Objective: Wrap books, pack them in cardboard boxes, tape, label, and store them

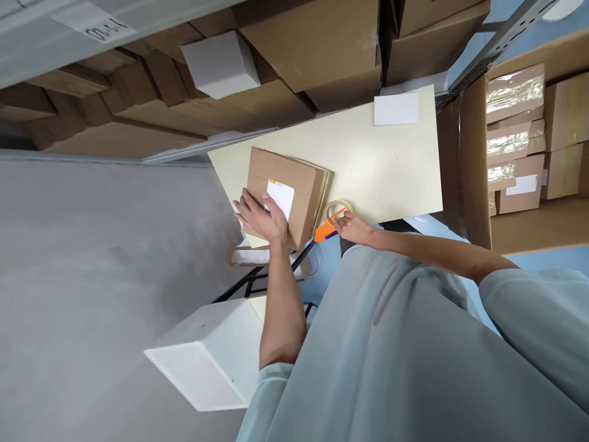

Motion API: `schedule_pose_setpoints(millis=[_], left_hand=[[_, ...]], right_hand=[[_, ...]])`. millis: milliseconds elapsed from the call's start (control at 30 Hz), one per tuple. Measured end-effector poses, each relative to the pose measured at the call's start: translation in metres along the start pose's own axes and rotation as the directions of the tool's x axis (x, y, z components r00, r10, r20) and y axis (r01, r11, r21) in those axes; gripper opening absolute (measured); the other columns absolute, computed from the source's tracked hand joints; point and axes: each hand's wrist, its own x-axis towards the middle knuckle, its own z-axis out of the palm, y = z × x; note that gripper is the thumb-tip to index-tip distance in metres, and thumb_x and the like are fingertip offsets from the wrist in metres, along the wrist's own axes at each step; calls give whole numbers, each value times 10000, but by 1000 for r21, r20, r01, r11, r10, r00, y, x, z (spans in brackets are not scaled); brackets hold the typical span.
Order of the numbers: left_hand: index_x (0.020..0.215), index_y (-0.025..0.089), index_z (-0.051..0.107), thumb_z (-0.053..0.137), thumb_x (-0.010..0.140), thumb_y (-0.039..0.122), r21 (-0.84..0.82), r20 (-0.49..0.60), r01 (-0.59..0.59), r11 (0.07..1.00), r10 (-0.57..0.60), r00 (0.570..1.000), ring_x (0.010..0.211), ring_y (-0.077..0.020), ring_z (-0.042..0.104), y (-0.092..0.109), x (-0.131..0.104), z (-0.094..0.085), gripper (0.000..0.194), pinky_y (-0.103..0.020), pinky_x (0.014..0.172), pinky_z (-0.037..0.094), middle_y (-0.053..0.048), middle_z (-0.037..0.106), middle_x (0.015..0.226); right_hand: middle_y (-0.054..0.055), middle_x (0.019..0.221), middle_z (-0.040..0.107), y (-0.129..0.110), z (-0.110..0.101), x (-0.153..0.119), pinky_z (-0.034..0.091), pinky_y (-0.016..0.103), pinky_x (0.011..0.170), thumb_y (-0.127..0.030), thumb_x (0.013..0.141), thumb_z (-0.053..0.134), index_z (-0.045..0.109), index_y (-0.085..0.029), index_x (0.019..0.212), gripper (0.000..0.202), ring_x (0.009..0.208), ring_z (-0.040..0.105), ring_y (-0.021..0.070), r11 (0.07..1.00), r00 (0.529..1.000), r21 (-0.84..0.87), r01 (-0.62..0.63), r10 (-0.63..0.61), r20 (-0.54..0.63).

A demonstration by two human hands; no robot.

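Observation:
My left hand (pixel 264 215) lies with spread fingers on top of a brown cardboard box (pixel 276 167), partly over its white label (pixel 281 197). The box rests on a pale yellow tabletop (pixel 368 159), with flat cardboard layers showing along its right side. Just right of the box, my right hand (pixel 353 227) is closed around an orange tape dispenser (pixel 326 231). A roll of yellowish tape (pixel 340 205) sits in the dispenser, close to the table's front edge. The fingers partly cover the dispenser's grip.
A white paper label (pixel 396 109) lies at the table's back right. Shelves of cardboard boxes (pixel 317 37) run behind the table, with a white box (pixel 221 64) among them. On the right stands a large open carton (pixel 473 166) holding taped boxes. A white bin-like box (pixel 207 356) is lower left.

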Motion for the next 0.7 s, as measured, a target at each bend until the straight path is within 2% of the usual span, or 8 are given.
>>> schedule_pose_setpoints(millis=[100, 167, 300, 367, 433, 500, 633, 700], left_hand=[[1666, 171, 489, 499, 1081, 543, -24, -9, 3, 1000, -3, 1000, 1761, -367, 142, -1, -1, -2, 693, -599, 1421, -13, -220, 449, 1747], [1653, 175, 516, 507, 1077, 543, -6, -24, 5, 1000, -5, 1000, 1754, -364, 178, -1, 0, -3, 684, -581, 1426, 14, -211, 485, 1724], [1647, 153, 521, 496, 1077, 546, 5, -27, 2, 1000, -2, 1000, 1743, -372, 210, 0, 0, -2, 693, -579, 1424, 24, -232, 491, 1712], [1648, 150, 519, 494, 1077, 547, 1, -33, -6, 1000, 6, 999, 1743, -372, 209, 2, -1, -1, 696, -579, 1422, 18, -239, 487, 1713], [1644, 140, 524, 496, 1076, 538, 10, -37, -12, 1000, 12, 999, 1739, -378, 222, 2, -1, 0, 695, -578, 1422, 26, -247, 489, 1708], [1636, 116, 536, 499, 1071, 527, 31, -37, -16, 999, 17, 999, 1729, -394, 250, 3, 0, -1, 700, -580, 1422, 48, -261, 496, 1699], [1630, 108, 551, 510, 1060, 525, 39, -47, -12, 999, 14, 999, 1714, -406, 285, 6, -1, -1, 708, -580, 1420, 74, -257, 517, 1688], [1633, 120, 549, 510, 1062, 533, 31, -51, -11, 999, 12, 999, 1717, -397, 281, 5, -2, 1, 705, -577, 1422, 70, -248, 519, 1690]], right_hand=[[187, 1070, 823, 13, 5, -26, 554, 409, 1029, -18, 1046, 461, 719, -41, 1272, 343, 991, 792, 268, 999, 1000, 37, 21, -22, 21], [189, 1075, 825, 32, 7, -53, 554, 411, 1030, -14, 1031, 464, 712, -49, 1305, 372, 986, 787, 272, 997, 999, 69, -35, 34, 23], [181, 1017, 833, 101, -1, -116, 540, 431, 1016, -4, 1002, 438, 717, -90, 1333, 441, 968, 774, 297, 974, 975, 67, -218, 214, 63], [192, 1019, 833, 143, -12, -130, 521, 456, 1016, -56, 1023, 442, 718, -89, 1334, 417, 957, 769, 313, 966, 962, 3, -258, 256, 98], [191, 1072, 835, 176, -29, -120, 499, 478, 1044, -77, 1042, 407, 691, -87, 1385, 445, 991, 763, 312, 958, 956, -73, -278, 283, 78], [171, 1123, 837, 199, -49, -85, 486, 473, 1070, -56, 1039, 369, 638, -74, 1460, 500, 1026, 762, 295, 954, 957, -116, -277, 285, 58], [185, 1191, 828, 215, -80, 6, 456, 415, 1117, -69, 1047, 368, 644, -30, 1417, 463, 1117, 755, 274, 962, 967, -150, -229, 243, 78], [186, 1208, 825, 217, -86, 35, 434, 417, 1139, -72, 1041, 371, 644, -40, 1410, 461, 1137, 744, 267, 970, 975, -152, -192, 206, 81]])
